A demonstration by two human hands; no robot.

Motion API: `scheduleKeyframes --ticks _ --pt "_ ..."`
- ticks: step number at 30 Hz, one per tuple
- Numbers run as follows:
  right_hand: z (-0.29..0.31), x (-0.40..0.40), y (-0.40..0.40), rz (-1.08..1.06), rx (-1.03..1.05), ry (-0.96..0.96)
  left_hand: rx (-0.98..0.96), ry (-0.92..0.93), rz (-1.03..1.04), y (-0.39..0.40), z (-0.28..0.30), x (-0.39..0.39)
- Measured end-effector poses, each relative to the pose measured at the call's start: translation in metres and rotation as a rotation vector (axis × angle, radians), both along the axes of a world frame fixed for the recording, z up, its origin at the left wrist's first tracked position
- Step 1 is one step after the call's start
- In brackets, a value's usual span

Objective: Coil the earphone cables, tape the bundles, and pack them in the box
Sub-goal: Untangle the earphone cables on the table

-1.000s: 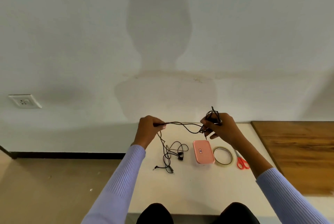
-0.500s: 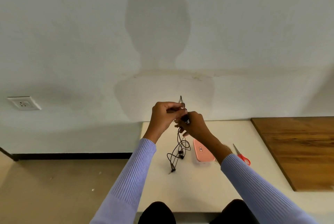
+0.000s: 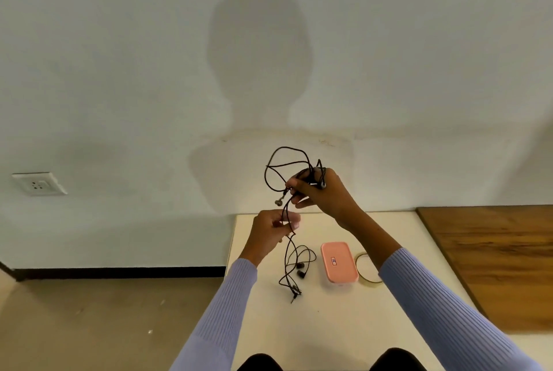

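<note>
Above the far edge of the table (image 3: 329, 325), both hands raised, cable between them.

Right hand (image 3: 321, 191): grip closed around a gathered bunch of black earphone cable (image 3: 270, 173); several loops stand up and out to the left of the grip; one metal-tipped end (image 3: 279, 202) hangs just below and left of the fingers.

Left hand (image 3: 270, 228): lower than the right and nearer the person; grip narrow, thumb and fingertips pinching a single strand of the same cable, which runs up to the right grip.

Second earphone set (image 3: 294, 272): black, loose and uncoiled, lying on the table below the left grip; whether the strand falling from that grip joins it or merely crosses it cannot be told. Earbuds and plug visible.

Box (image 3: 339, 266): pink, rounded, lid on, flat on the table below the right grip, just right of the loose set.

Tape roll (image 3: 366, 281): tan ring, flat, beside the box's right side, partly hidden by the right forearm.

Wooden panel (image 3: 493, 260): brown, adjoining the table well to the right of both grips.
</note>
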State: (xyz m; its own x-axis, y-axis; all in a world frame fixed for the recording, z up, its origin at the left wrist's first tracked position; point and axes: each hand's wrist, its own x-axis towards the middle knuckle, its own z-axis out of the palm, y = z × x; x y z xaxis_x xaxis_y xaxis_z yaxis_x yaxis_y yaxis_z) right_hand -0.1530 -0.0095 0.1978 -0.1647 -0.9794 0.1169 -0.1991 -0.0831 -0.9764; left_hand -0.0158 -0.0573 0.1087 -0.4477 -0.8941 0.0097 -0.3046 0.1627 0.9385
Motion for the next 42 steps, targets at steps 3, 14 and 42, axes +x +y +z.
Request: scheduleKeyframes --ticks 3,14,42 --pt "0.009 -0.003 0.001 -0.038 -0.07 -0.026 -0.003 -0.026 0.004 -0.006 -0.002 0.001" --pt "-0.013 -0.046 0.02 -0.182 -0.01 0.184 -0.088 -0.047 0.303 -0.025 -0.013 0.038" --pt "-0.049 -0.017 0.012 -0.043 0.253 0.456 -0.285 0.056 0.065 -0.01 0.047 0.007"
